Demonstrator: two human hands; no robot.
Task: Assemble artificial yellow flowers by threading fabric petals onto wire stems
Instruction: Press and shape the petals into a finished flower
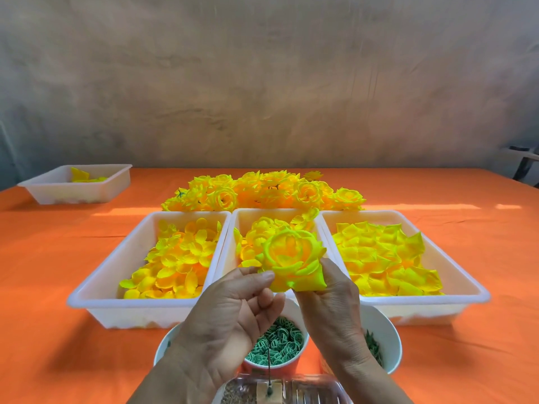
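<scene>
A half-built yellow fabric flower is held up above the middle tray. My left hand pinches its lower left edge between thumb and fingers. My right hand grips its underside from the right. A thin dark wire stem hangs down below the hands, ending in a small green tip over a clear container. Three white trays hold loose petals: round ones at left, cupped ones in the middle, pointed ones at right.
A pile of finished yellow flowers lies behind the trays on the orange table. Near me stand a cup of green rings, a white bowl of green pieces and a clear plastic container. Another white tray sits far left.
</scene>
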